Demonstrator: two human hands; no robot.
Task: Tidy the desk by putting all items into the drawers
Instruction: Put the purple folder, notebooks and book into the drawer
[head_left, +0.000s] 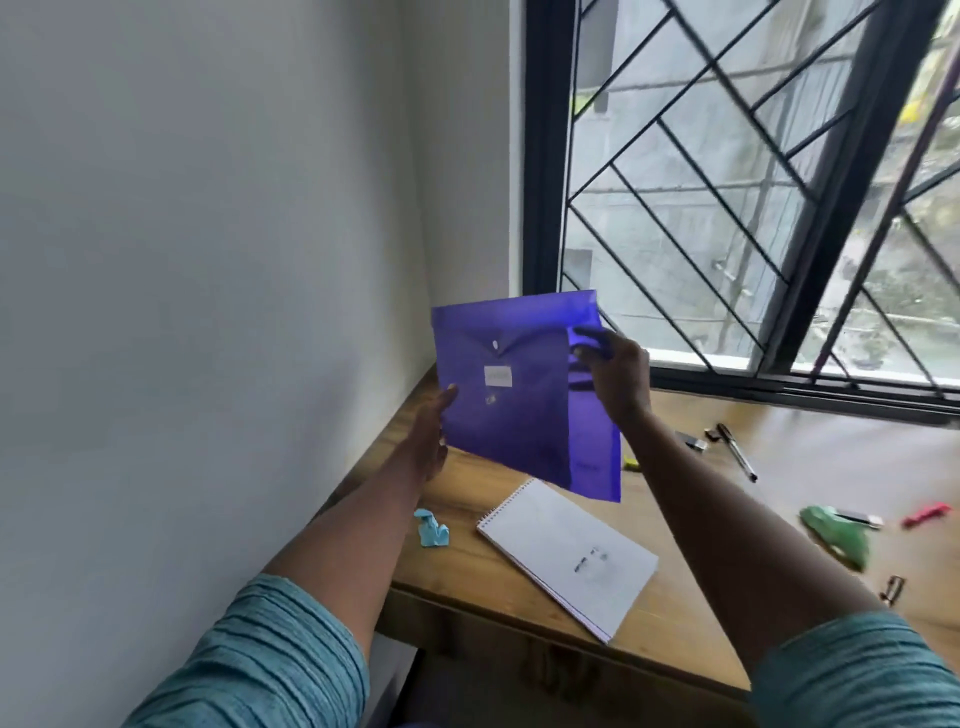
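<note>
Teal-sleeved arms, both raised. Right hand (618, 374): pinches the upper right edge of a purple translucent plastic snap-button folder (519, 415), fingers showing through from behind. Left hand (431, 436): grips the folder's left edge, thumb on its front face. Folder: held clear above the far left corner of the wooden tabletop (831, 457), tilted, flap closed. Below it, near the front edge: white spiral-bound notepad (569, 558), lying flat. Towards the left edge: crumpled light-blue paper (431, 530). Towards the right: black pen (737, 452), blurred green item (836, 535), small red item (927, 514).
</note>
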